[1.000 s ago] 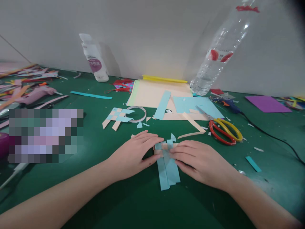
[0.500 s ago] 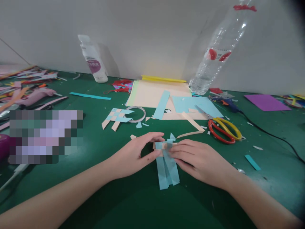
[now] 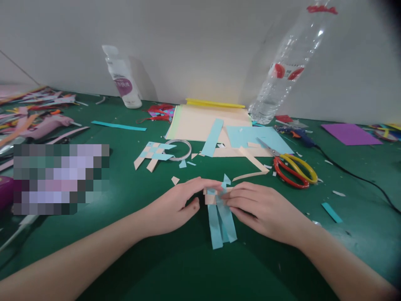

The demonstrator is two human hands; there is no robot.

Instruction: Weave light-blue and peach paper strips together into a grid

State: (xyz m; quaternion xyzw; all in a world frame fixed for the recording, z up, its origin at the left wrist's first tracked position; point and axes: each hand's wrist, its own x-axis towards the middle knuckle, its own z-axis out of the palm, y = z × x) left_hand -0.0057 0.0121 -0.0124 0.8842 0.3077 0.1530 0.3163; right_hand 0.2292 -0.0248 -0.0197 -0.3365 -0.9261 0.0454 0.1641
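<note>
Light blue and cream paper strips (image 3: 214,223) lie interlaced at the front middle, several blue ends hanging toward me. My right hand (image 3: 255,207) has its fingertips closed on the right side of the strips, partly covering them. Over the upper edge of the weave reaches the index finger of my left hand (image 3: 177,205); its thumb stands apart, left of the paper, with nothing pinched between them. A small blue point of paper pokes up between both hands. Farther back on the left lies another checkered blue and cream woven piece (image 3: 153,151), beside a roll of tape (image 3: 178,150).
Scissors (image 3: 293,167) with red and yellow handles lie right of centre, near a blue sheet (image 3: 260,138). A clear bottle (image 3: 286,71) and a white bottle (image 3: 122,77) stand by the wall. Paper scraps (image 3: 40,108) pile at left; a black cable (image 3: 354,173) runs right.
My left thumb has lifted off the strips and moved left, while the left index finger has slid right across the top of the weave. The right hand has barely moved.
</note>
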